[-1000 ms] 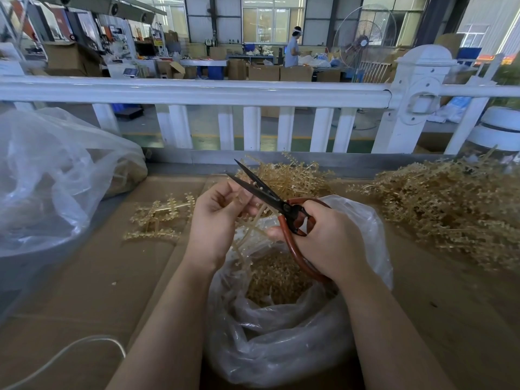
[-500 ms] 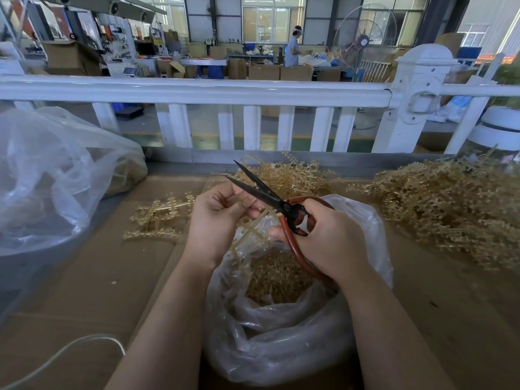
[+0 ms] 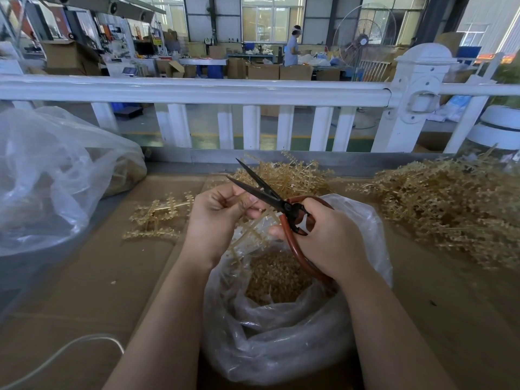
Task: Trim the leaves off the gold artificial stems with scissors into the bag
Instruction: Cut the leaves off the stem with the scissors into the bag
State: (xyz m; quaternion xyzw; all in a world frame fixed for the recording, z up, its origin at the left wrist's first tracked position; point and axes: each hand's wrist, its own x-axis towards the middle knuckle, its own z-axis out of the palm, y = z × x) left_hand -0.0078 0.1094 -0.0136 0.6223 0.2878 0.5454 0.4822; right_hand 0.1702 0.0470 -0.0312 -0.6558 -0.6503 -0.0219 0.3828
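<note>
Left hand: we see the left hand (image 3: 218, 220) with its grip pinching a gold stem (image 3: 247, 230) between thumb and curled fingers, above the far rim of the bag.
Right hand: the right hand (image 3: 327, 242) has its grip curled round the red handles of the scissors (image 3: 277, 202), thumb through one loop.
Scissors: the dark blades stand spread apart, pointing up and to the left, crossing just over the left hand's fingertips; we cannot tell whether a blade touches the stem.
Gold stem: it slants down from the left hand toward the mouth of the bag, its short side sprigs showing below the fingers.
Bag: a clear plastic bag (image 3: 281, 342) sits on the table (image 3: 84, 277) between our forearms, open at the top, with a heap of gold cuttings (image 3: 277, 277) inside.
Stem piles: one heap of gold stems (image 3: 447, 209) lies at the right of the table, a smaller one (image 3: 284, 174) just behind the hands, and a few sprigs (image 3: 157, 218) lie left of the left hand.
Left side: a large crumpled clear bag (image 3: 53, 175) rests at the table's left edge.
Beyond: a white railing (image 3: 197, 91) runs along the far side of the table.
</note>
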